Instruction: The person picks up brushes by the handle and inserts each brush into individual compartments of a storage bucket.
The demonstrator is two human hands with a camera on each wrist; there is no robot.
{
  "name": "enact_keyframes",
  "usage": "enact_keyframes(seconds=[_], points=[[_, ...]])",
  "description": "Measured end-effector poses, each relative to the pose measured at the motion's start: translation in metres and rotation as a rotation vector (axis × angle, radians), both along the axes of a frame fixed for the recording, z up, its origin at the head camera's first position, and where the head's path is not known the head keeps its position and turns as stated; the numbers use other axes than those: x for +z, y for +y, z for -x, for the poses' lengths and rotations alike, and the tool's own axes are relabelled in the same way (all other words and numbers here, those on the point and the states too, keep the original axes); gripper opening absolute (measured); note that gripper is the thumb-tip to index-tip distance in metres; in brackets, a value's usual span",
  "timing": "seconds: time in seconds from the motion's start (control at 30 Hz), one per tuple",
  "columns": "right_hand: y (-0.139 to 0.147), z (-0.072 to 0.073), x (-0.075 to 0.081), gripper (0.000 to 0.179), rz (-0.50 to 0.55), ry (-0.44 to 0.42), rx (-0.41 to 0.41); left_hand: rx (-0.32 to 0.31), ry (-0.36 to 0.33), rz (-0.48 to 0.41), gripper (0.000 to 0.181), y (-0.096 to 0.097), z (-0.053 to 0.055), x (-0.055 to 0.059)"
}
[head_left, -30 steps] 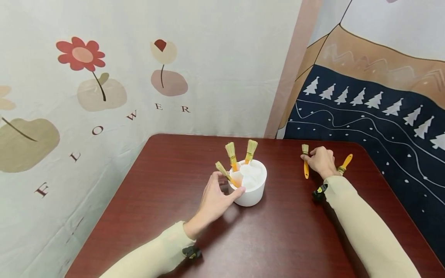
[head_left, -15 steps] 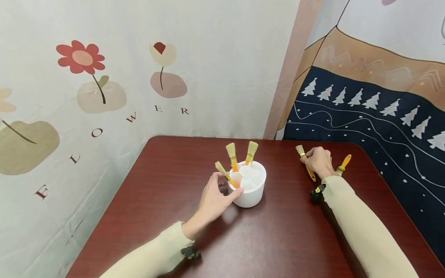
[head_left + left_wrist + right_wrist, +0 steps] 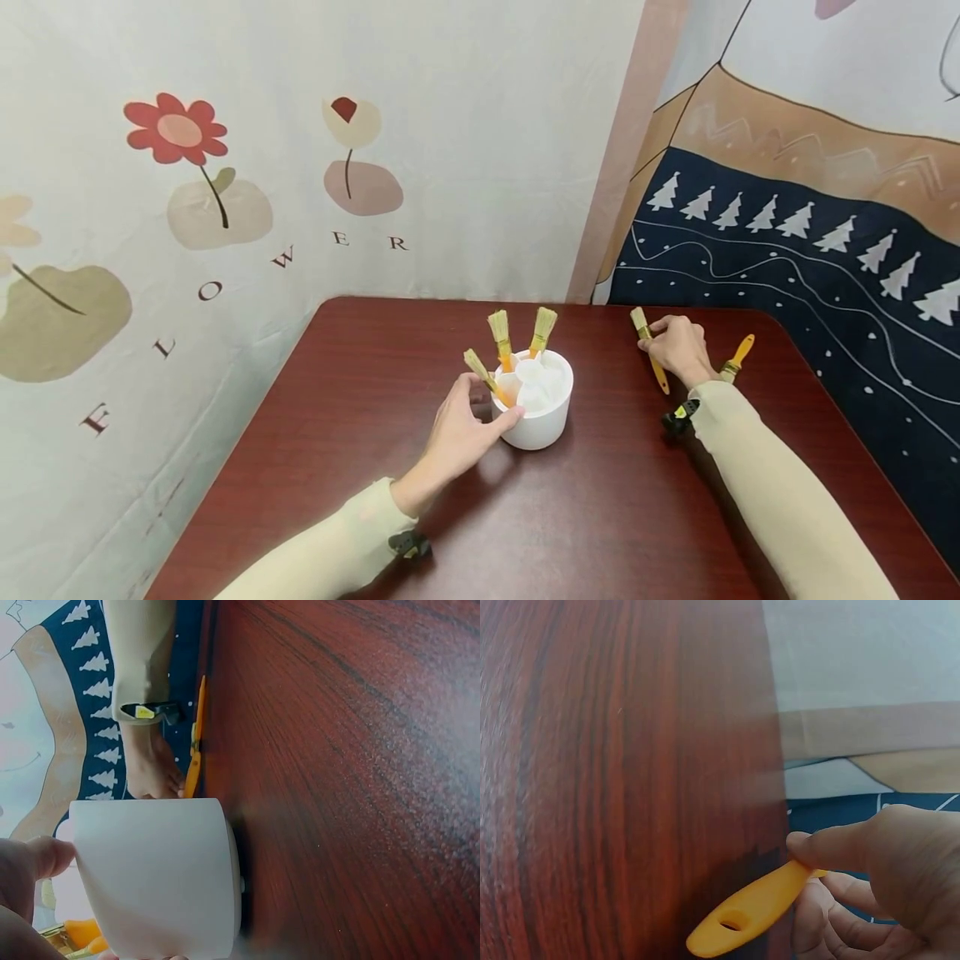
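Note:
A white round cup with inner compartments (image 3: 536,429) stands on the table, three bristle-up brushes in it. My left hand (image 3: 461,429) grips its left side, thumb on the near rim and fingers behind; the left wrist view shows the cup's white wall (image 3: 161,877) up close. At the right, my right hand (image 3: 681,348) pinches a yellow-handled paintbrush (image 3: 660,375) between thumb and fingers, bristles pointing away to the upper left. Its yellow handle with a hanging hole (image 3: 761,904) fills the lower part of the right wrist view; the bristles are out of sight there.
Another yellow-handled brush (image 3: 738,358) lies right of my right hand, its bristle end partly behind the sleeve. The dark red wooden table (image 3: 360,367) ends at the back against a printed curtain (image 3: 480,167). A navy tree-patterned cloth (image 3: 787,275) hangs along the right.
The brush in my right hand has turned, its bristles swinging left, and the hand has shifted slightly left. My left hand stays on the cup. The view has tilted a little.

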State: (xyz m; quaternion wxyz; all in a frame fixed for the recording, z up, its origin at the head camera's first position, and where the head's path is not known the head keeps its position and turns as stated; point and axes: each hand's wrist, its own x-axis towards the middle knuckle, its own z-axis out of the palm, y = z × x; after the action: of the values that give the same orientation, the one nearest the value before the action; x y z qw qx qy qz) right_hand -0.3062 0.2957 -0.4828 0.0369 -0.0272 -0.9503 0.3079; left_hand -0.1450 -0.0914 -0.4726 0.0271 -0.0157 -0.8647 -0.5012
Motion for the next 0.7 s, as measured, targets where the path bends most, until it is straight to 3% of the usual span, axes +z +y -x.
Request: enact_keyframes(seconds=[0.4, 0.7], points=[[-0.009, -0.012, 0.011, 0.040, 0.055, 0.008, -0.019, -0.021, 0.001, -0.038, 0.069, -0.002, 0.001, 0.002], [-0.014, -0.024, 0.018, 0.036, 0.064, 0.062, 0.030, -0.023, 0.004, -0.033, 0.071, -0.005, 0.001, 0.000]])
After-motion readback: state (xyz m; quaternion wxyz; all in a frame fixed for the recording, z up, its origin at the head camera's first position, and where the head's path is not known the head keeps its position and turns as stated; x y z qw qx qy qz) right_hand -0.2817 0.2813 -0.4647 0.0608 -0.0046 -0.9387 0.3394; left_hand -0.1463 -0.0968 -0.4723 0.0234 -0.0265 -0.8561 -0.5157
